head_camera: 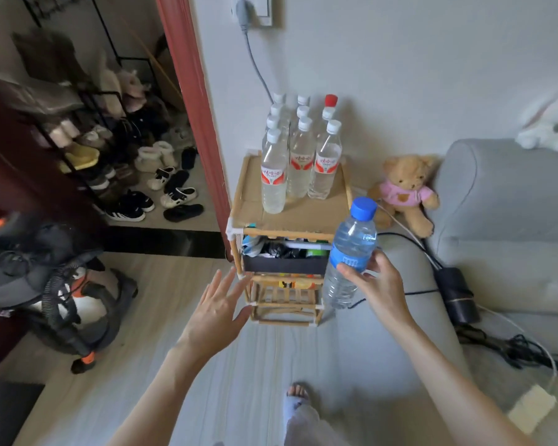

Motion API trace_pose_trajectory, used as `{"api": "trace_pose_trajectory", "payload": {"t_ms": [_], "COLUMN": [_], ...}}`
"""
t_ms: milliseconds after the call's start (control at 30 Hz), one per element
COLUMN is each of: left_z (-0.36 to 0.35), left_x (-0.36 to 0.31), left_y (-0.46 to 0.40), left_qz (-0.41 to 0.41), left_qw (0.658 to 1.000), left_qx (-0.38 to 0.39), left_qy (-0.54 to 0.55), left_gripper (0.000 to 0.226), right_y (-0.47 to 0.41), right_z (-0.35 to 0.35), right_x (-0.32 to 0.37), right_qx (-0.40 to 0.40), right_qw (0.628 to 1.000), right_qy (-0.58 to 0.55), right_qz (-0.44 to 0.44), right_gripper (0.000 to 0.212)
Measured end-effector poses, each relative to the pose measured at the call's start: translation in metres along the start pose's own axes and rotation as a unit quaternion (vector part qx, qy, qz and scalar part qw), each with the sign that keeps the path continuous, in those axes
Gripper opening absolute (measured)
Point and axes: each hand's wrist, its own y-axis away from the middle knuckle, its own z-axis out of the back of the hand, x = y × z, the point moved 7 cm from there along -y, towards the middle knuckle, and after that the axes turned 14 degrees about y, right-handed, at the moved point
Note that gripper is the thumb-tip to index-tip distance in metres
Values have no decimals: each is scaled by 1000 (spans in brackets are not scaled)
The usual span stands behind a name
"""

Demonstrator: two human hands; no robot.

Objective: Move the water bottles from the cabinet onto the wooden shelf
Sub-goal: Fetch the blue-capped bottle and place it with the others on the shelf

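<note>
- Wooden shelf: its top tier carries a cluster of clear white-capped bottles with red labels, upright.
- Black bin on the tier below holds mixed clutter.
- Your right hand grips a blue-capped water bottle, clear with a blue label, just right of the shelf.
- Your left hand hovers, fingers spread, holding nothing.

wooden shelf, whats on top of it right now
On the wooden shelf's top tier stands a cluster of clear water bottles, mostly white-capped, one red cap at the back. The front bottles hide the rear ones' bodies, so an exact count is uncertain.
</note>
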Motion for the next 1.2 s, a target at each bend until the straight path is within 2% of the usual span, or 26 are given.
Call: {"api": "trace_pose_trajectory", "payload": {"t_ms": [233, 367, 467, 567, 633, 700, 767, 867, 967, 1067, 1200], "left_z": [9, 15, 17, 14, 6, -3, -14, -15, -12, -15, -20], "left_x": [15, 29, 40, 45, 55, 66, 77, 79, 74, 73, 75], "left_y": [-100, -149, -186, -210, -216, -213, -211, -208, -208, -206, -204], "left_qz": [31, 32, -3, -38, -19, 9, 15, 7, -24, -2, 1], "left_qw": [999, 999, 999, 997, 995, 990, 986, 991, 994, 996, 998], "left_qx": [13, 34, 46, 68, 100, 140, 162, 133, 95, 76, 50], "left_qy": [-1, -12, -2, -4, -6, -28, -46, -26, -57, -37, -34], "left_gripper": [59, 57, 52, 42, 46, 61, 60, 61, 72, 63, 60], "right_y": [-121, -170, -194, -210, -218, -221, -223, -226, -231, -230, -230], "right_z": [-22, -44, -61, -77, -86, -91, -95, -95, -97, -97, -94], "right_x": [32, 35, 34, 34, 30, 26, 20, 23, 22, 24, 25], "right_qx": [41, 51, 49, 59, 63, 73, 76, 73, 87, 100, 111], "right_qw": [998, 998, 998, 998, 998, 997, 996, 997, 996, 995, 994], "right_qy": [19, 25, 27, 12, 10, 12, 6, 6, 5, -14, -4], "right_qz": [33, 26, 12, -6, -23, -35, -46, -23, -5, -19, -1], "right_gripper": [33, 41, 51, 44, 46, 52, 57, 46, 44, 52, 47]}}
